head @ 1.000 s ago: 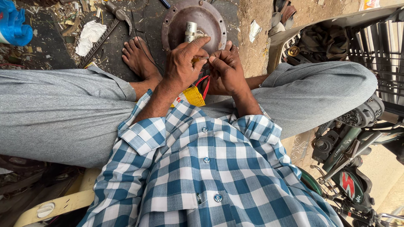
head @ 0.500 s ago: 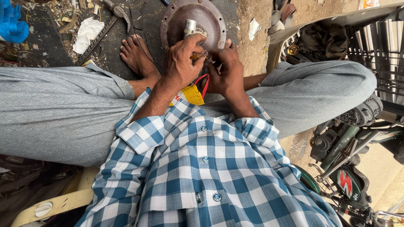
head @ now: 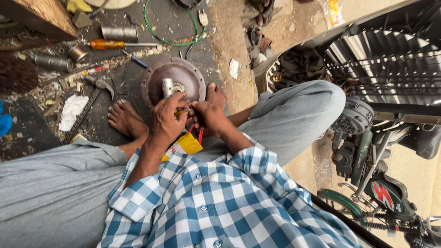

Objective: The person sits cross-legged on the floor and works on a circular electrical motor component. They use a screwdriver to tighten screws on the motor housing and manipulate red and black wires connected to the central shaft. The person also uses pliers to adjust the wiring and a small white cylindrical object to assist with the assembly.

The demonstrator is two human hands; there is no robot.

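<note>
I sit on the ground with a round rusty metal hub [head: 156, 80] and its short silver shaft [head: 167, 86] between my bare feet. My left hand [head: 167, 121] and my right hand [head: 209, 117] meet at the hub's near edge. Both pinch a thin brass-coloured wire [head: 182, 111] between the fingertips. Red strands [head: 200, 136] and a yellow piece [head: 187, 143] hang just below my hands, partly hidden by them. What the wire joins to is hidden.
An orange-handled screwdriver [head: 108, 44], metal cylinders [head: 119, 33], a hammer [head: 98, 83], a white rag [head: 71, 111] and a green cable loop [head: 154, 32] lie on the dirty floor beyond. A motorbike [head: 376, 183] stands close on my right.
The view has tilted up, so more of the tool-strewn floor shows. My hands stay together at the hub's near edge, fingertips now pinched closer.
</note>
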